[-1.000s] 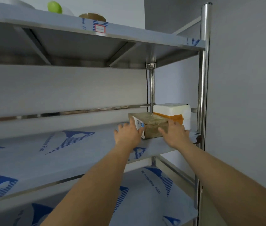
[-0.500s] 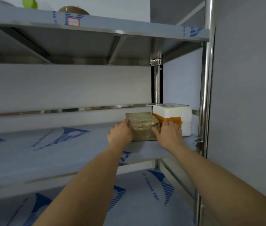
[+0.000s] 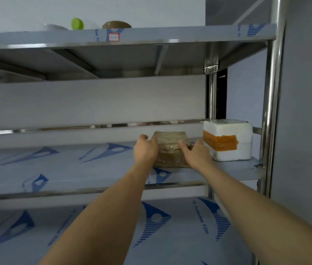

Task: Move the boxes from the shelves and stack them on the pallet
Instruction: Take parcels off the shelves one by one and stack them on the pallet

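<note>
The left hand grips the left side of the brown box, fingers curled over its top edge. The box sits on the middle shelf, between both hands. The right hand grips its right side. Just right of it stands a white foam box.

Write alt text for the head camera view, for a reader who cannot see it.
Both hands, left hand and right hand, grip the sides of a brown plastic-wrapped box on the middle shelf of a steel rack. A white foam box banded with orange tape sits just to its right. A green object and a brown bowl rest on the top shelf.
</note>
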